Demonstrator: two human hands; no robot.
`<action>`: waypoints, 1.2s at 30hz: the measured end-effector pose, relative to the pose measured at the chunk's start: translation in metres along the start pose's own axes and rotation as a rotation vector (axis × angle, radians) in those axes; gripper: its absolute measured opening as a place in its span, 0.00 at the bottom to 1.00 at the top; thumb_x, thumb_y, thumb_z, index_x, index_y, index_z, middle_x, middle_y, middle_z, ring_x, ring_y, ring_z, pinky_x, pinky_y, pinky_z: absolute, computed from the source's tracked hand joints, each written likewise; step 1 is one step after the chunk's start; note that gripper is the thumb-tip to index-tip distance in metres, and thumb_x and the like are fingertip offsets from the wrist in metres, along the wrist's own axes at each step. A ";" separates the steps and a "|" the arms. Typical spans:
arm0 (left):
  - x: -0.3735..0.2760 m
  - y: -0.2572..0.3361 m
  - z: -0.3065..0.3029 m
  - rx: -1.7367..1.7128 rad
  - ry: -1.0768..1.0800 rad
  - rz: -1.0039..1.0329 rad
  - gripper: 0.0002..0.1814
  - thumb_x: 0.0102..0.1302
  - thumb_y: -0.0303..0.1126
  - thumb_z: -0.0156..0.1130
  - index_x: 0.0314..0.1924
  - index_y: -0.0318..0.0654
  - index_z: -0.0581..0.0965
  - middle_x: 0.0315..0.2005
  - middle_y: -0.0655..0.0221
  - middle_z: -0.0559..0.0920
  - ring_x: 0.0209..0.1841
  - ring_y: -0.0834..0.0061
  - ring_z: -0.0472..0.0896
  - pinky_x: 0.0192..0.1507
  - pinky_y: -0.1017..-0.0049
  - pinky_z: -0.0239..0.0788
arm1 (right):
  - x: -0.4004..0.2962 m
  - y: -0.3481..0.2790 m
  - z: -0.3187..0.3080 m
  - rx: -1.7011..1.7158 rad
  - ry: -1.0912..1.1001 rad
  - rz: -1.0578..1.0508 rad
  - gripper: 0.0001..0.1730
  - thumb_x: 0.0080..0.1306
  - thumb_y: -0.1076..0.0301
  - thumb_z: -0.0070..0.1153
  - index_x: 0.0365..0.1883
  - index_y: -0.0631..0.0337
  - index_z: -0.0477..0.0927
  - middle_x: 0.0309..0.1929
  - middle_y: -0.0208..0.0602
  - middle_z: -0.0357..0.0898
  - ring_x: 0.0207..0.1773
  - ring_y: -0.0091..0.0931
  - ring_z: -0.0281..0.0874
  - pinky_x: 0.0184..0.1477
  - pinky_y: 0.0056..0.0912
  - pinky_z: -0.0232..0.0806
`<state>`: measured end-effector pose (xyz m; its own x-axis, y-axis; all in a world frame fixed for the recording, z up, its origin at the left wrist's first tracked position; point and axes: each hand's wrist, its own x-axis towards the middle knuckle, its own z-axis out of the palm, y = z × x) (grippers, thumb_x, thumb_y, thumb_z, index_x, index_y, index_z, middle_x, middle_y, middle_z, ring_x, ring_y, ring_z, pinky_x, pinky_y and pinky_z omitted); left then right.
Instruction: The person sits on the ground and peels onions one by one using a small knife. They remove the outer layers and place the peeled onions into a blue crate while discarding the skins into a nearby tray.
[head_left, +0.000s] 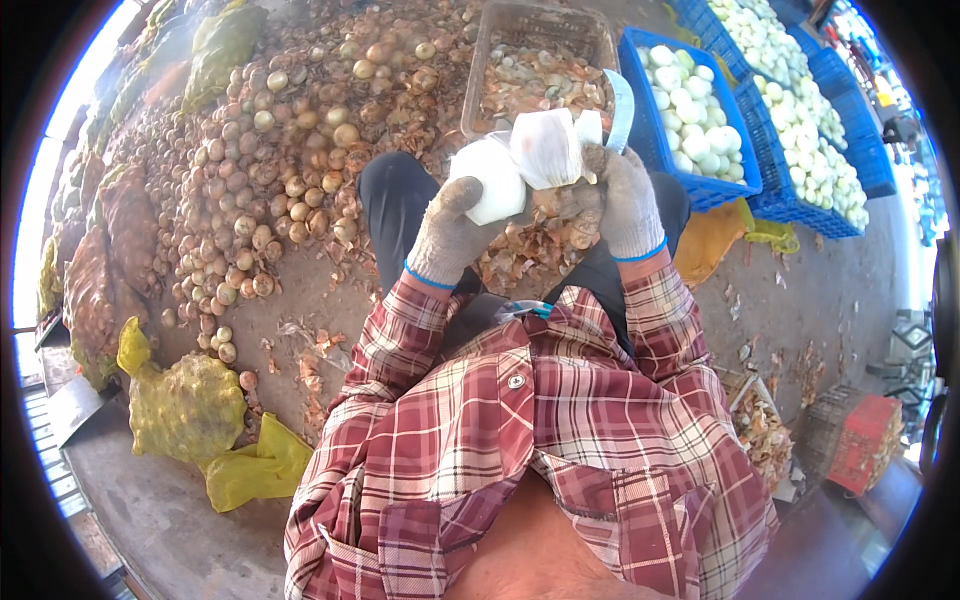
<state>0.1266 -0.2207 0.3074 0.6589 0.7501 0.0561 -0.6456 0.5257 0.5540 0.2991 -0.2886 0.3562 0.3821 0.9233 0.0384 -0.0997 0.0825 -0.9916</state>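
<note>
My left hand, in a soiled knit glove, grips a white peeled onion. My right hand, gloved the same way, holds a knife with a curved pale blade that points up and away from me; its handle is hidden in the glove. White onion layers or a second onion piece lie between the hands, touching the held onion; I cannot tell which. Beyond them stands a grey plastic tub with onion skins and scraps inside. Dry skins lie on the floor between my legs.
Unpeeled onions form a large pile ahead and left, beside filled mesh sacks. A yellow-green sack lies at the lower left. Blue crates of peeled onions stand right. Behind on the right is a red crate with skins.
</note>
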 end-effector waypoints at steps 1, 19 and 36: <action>0.000 -0.003 0.000 -0.042 0.056 -0.003 0.44 0.50 0.52 0.69 0.60 0.27 0.67 0.41 0.59 0.80 0.38 0.66 0.81 0.37 0.68 0.74 | 0.001 0.004 -0.003 -0.193 0.013 -0.112 0.16 0.67 0.66 0.50 0.43 0.73 0.77 0.32 0.39 0.80 0.23 0.26 0.79 0.24 0.21 0.73; 0.007 0.010 -0.029 -0.583 0.194 -0.018 0.34 0.51 0.56 0.67 0.52 0.41 0.74 0.45 0.61 0.79 0.49 0.61 0.77 0.52 0.60 0.70 | 0.083 0.017 -0.026 -0.237 0.251 -0.046 0.09 0.69 0.67 0.48 0.41 0.65 0.75 0.29 0.35 0.78 0.17 0.23 0.72 0.17 0.26 0.67; 0.051 -0.010 -0.027 0.450 -0.018 0.042 0.41 0.58 0.57 0.65 0.59 0.30 0.67 0.44 0.61 0.79 0.45 0.70 0.80 0.48 0.72 0.75 | -0.006 0.024 -0.027 -0.374 -0.615 0.410 0.18 0.61 0.68 0.49 0.50 0.62 0.77 0.32 0.36 0.80 0.29 0.24 0.76 0.33 0.30 0.70</action>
<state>0.1563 -0.1768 0.2820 0.6451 0.7577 0.0986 -0.4423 0.2651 0.8568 0.3194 -0.3024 0.3290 -0.1998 0.9020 -0.3827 0.2323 -0.3358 -0.9128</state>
